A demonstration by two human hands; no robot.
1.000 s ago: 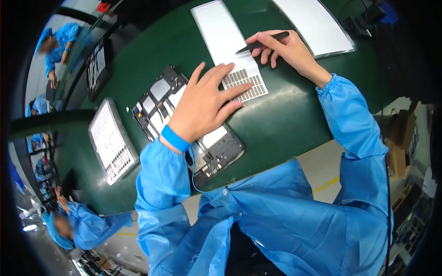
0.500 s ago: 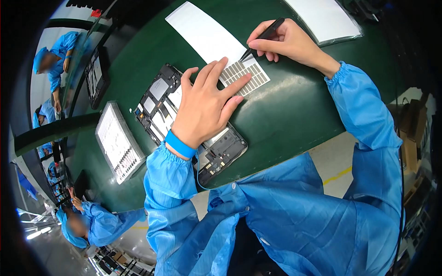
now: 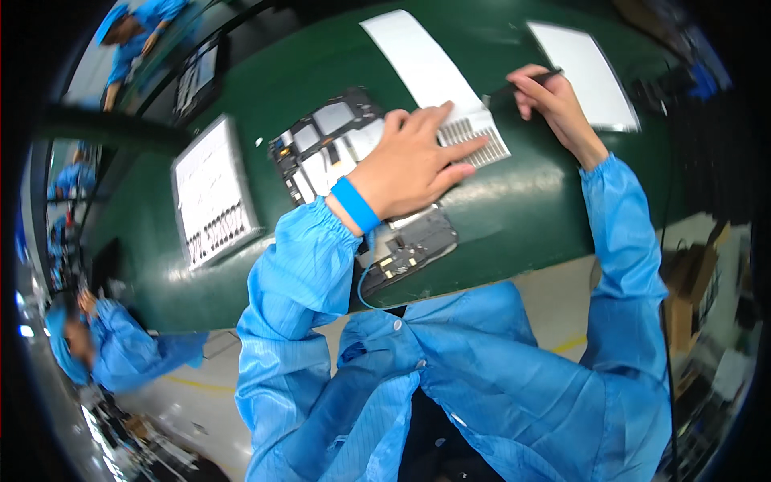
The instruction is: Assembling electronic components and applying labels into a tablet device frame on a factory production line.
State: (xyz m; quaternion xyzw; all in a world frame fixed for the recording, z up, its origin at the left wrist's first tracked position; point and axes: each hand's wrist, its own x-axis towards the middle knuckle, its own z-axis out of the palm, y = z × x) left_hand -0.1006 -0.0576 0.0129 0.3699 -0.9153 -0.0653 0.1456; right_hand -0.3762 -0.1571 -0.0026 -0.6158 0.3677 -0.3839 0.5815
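Across the green tabletop [image 3: 530, 233], we see the left hand [image 3: 409, 165] spread flat and unclenched, its fingers resting on the grid of small grey labels [image 3: 488, 148] at the near end of a long white sheet [image 3: 422, 60]. Its palm is above an opened black device [image 3: 422, 245] with bare inner parts; whether it touches the device, we cannot tell. Around that wrist we find a blue band [image 3: 356, 205] with a thin blue cord [image 3: 361, 283]. Our right hand [image 3: 554, 108] pinches black tweezers [image 3: 503, 91], their tip just beside the sheet's right edge, too blurred for us to make out clearly. To the device's left we have a white booklet-like stack [image 3: 213, 181], and beyond the right hand lies a white panel [image 3: 596, 79].
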